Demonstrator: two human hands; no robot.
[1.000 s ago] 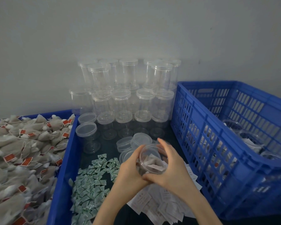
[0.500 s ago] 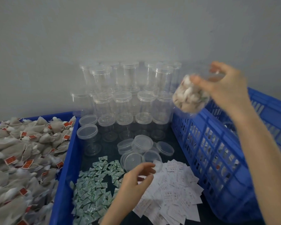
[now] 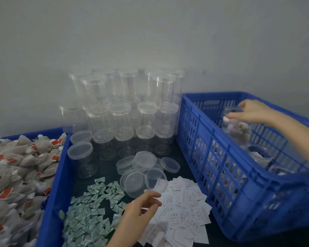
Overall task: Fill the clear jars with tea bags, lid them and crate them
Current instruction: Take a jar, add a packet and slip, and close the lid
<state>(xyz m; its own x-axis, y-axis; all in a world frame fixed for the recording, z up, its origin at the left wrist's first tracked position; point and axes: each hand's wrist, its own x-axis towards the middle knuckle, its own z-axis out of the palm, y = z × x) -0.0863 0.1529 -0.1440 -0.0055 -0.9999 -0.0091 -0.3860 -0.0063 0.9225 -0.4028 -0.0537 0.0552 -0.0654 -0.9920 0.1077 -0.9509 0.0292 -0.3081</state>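
My right hand [image 3: 251, 111] grips the lidded top of a clear jar [image 3: 236, 129] filled with tea bags, holding it upright inside the blue crate [image 3: 212, 157] at the right. Other filled jars [image 3: 260, 154] stand lower in that crate. My left hand [image 3: 141, 209] hovers with loosely curled fingers over the white paper slips [image 3: 185, 207], holding nothing, just below the loose clear lids [image 3: 143, 168]. Empty clear jars [image 3: 125, 113] are stacked against the wall. Tea bags [image 3: 16, 172] with red tags fill the blue bin at the left.
Small green sachets [image 3: 89, 214] lie piled on the dark surface left of my left hand. The left bin's blue wall [image 3: 55, 184] borders that surface. A grey wall rises behind the jar stack.
My right hand carried the filled jar from in front of me up and over the crate wall, then down into the crate. My left hand let go and stayed over the slips.
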